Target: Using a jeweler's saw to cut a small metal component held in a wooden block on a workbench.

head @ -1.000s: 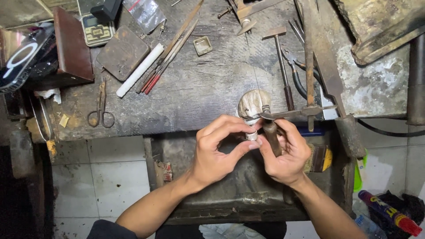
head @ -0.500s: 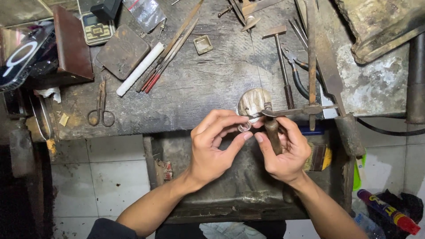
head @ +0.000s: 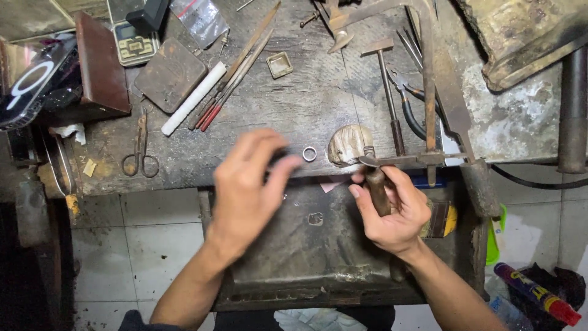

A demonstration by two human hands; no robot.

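Silver ring (head: 310, 154) lying flat on worn wooden bench (head: 294, 116), just left of rounded wood peg (head: 349, 144). Left hand (head: 248, 190) blurred, fingers loosely spread, holding nothing, fingertip (head: 293, 164) just beside ring, contact unclear. Right hand (head: 392, 211) curled tight round dark wooden handle of saw frame (head: 398, 160), blade end resting by peg. Scissors (head: 140, 147) off to left, hammer (head: 387, 86) and pliers (head: 410, 107) behind, well apart from ring.
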